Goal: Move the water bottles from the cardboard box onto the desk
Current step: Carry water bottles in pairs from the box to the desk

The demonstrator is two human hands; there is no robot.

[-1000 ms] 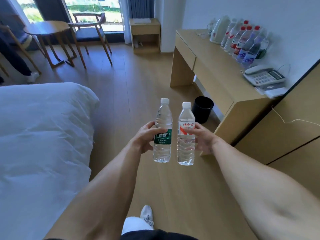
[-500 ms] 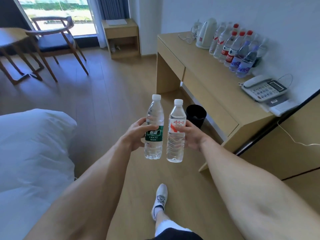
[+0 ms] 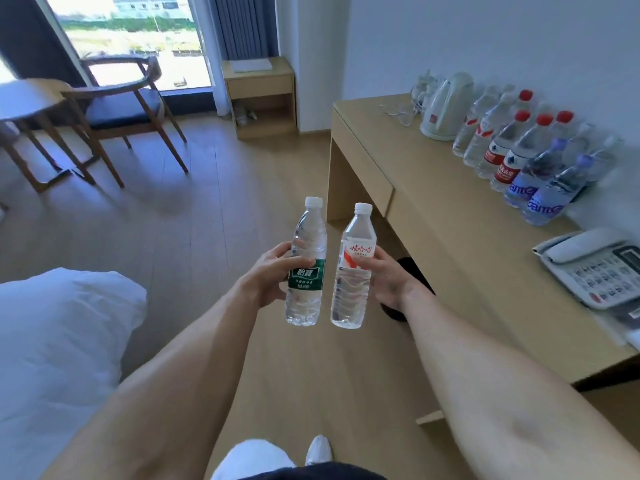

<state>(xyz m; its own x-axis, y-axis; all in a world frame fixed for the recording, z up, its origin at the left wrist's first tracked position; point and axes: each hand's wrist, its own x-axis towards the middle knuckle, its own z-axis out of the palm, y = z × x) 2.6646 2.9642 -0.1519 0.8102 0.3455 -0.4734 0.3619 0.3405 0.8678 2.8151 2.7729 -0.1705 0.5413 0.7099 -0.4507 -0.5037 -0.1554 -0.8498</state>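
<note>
Pale wooden tabletop (image 3: 433, 188) at two o'clock already carries a row of bottles (image 3: 519, 157). Each grip, left hand (image 3: 268, 277) and right hand (image 3: 386, 278), wraps a clear plastic bottle: green-labelled (image 3: 306, 268), red-labelled (image 3: 353, 268). Carrying step, seemingly; next, stand both upright there.

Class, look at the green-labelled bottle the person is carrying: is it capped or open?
Capped. The green-labelled bottle, gripped by the left hand, has a white cap on its neck.
</note>
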